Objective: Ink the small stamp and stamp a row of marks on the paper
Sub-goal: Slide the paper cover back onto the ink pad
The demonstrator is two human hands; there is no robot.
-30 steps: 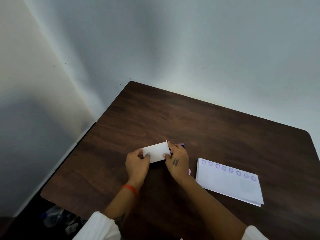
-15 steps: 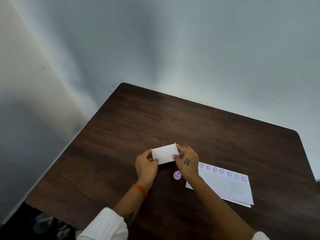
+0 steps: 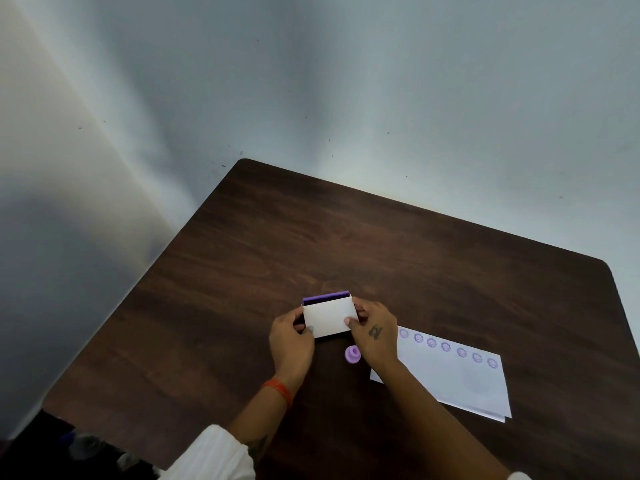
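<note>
A small white ink pad case [image 3: 328, 318] with a purple edge along its far side is held between my two hands on the dark wooden table [image 3: 346, 244]. My left hand [image 3: 291, 344] grips its left end and my right hand [image 3: 375, 332] grips its right end. The small purple stamp [image 3: 352, 355] stands on the table just in front of the case, between my wrists, and no hand touches it. To the right lies the white paper [image 3: 460, 382], with a row of several purple round marks along its far edge.
The table stands in a corner against grey walls [image 3: 311, 98]. Its left edge drops to a dark floor with some clutter [image 3: 86, 448] at the lower left. A red band is on my left wrist.
The purple edge of the case now shows along its far side, where only the white face showed before. The stamp, hidden a second ago, is now visible. My head view shifted.
</note>
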